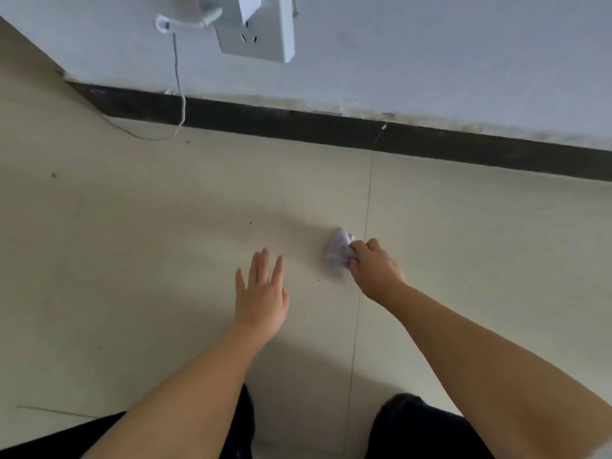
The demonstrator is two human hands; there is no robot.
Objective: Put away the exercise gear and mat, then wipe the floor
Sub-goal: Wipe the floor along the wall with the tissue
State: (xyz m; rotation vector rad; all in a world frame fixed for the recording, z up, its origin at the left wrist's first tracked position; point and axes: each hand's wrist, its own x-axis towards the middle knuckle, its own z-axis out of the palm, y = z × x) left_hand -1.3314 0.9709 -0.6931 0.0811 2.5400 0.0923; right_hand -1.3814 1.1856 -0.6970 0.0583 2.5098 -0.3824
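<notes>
A crumpled white tissue wad [336,248] lies pressed on the beige tiled floor [132,243], and my right hand [376,268] is closed on its right side. My left hand [261,293] hovers flat over the floor to the left of it, fingers spread and holding nothing. Small dark specks dot the tile between and around the hands. No exercise gear or mat is in view.
A white wall with a black skirting board [331,127] runs across the back. A wall socket [261,31] holds a white charger, and its thin cable [180,104] hangs down and loops onto the floor at the left. My dark-trousered knees [417,425] are at the bottom edge.
</notes>
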